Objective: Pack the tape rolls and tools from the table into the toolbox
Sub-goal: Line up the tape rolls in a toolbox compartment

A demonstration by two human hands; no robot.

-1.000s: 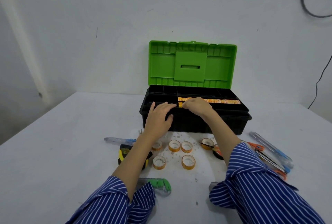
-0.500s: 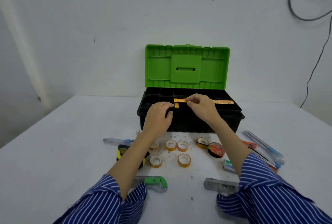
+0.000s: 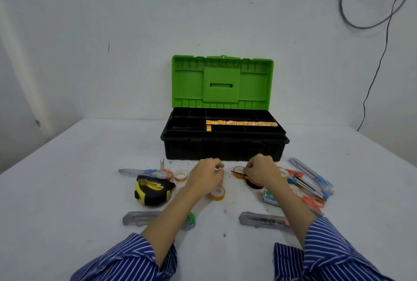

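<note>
The black toolbox (image 3: 223,147) stands open, its green lid upright. A row of orange tape rolls (image 3: 241,123) fills one tray slot, and a single roll (image 3: 208,128) stands in the slot in front. My left hand (image 3: 206,177) is down on the table in front of the box, fingers curled round a small tape roll that is mostly hidden. My right hand (image 3: 262,171) pinches the edge of an orange tape roll (image 3: 238,171). Loose rolls lie at left (image 3: 181,175) and under my left wrist (image 3: 218,193).
A yellow tape measure (image 3: 153,189) and a blue-ended cutter (image 3: 135,171) lie at left. Two grey utility knives (image 3: 142,218) (image 3: 261,221) lie near my forearms. A green staple box (image 3: 270,198), orange scissors (image 3: 312,200), a blue cutter (image 3: 312,174) and a black tape roll (image 3: 253,185) lie at right.
Both hands have left the toolbox tray and come down to the loose tape rolls on the table. One more roll now stands in the front tray slot.
</note>
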